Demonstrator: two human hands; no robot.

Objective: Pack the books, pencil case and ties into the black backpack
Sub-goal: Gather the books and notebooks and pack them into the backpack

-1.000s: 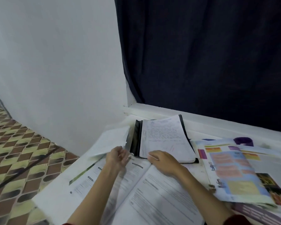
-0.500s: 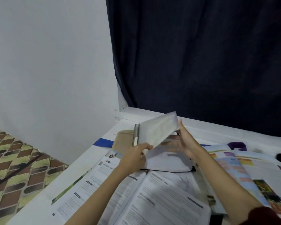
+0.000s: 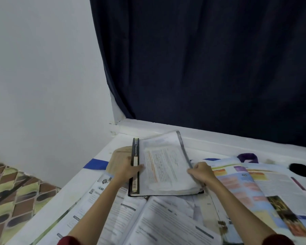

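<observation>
- White table [image 3: 99, 175] by dark curtain [image 3: 210, 68], books strewn.
- Binder [image 3: 166, 167] lies flat btwn your 2 hands, long axis pointing away from you.
- L hand [image 3: 126, 169] grips spine side; R hand [image 3: 200, 172] pinches the open edge.

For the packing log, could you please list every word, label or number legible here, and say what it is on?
"01": seemingly, in a dark badge on the open workbook; uncertain.
Black folder spine: white lettering, too blurred to read.
Folder's top page: blurred.
Colourful textbook: blurred.
</observation>
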